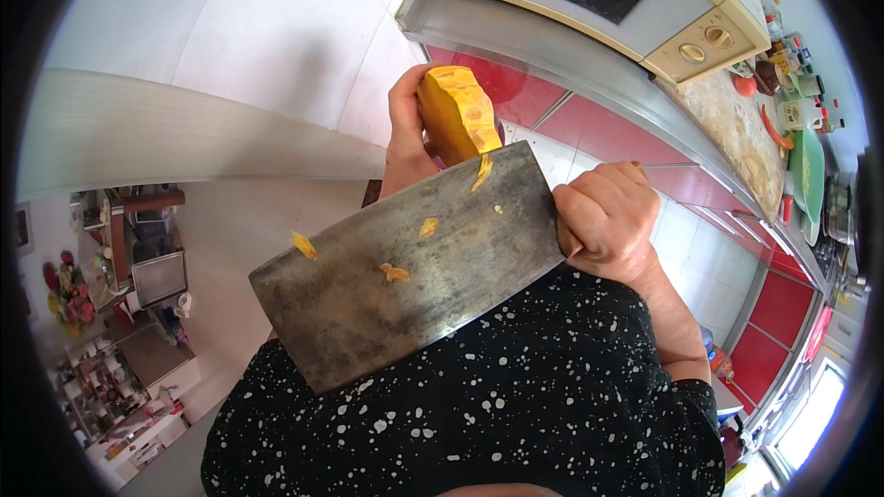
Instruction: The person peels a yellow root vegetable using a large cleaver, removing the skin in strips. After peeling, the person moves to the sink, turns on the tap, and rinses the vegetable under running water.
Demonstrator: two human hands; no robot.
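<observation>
My left hand point(404, 128) grips a chunk of yellow-orange pumpkin point(459, 110) with a cut, uneven surface. My right hand point(608, 221) is closed around the handle of a broad cleaver point(414, 262), most of the handle hidden by the fingers. The dark, stained blade lies flat across the view in front of my black, white-speckled top. Its upper edge overlaps the lower part of the pumpkin; whether they touch, I cannot tell. Small yellow and orange scraps point(428, 226) cling to the blade. My left wrist is partly hidden behind the blade.
A cream microwave oven point(621, 7) stands on the counter at the top right. Beyond it a wooden cutting board point(732, 131), a red chilli point(775, 128), a green basin point(806, 172) and several bottles crowd the counter. Red cabinet doors point(594, 117) run below. A white wall point(262, 21) rises at left.
</observation>
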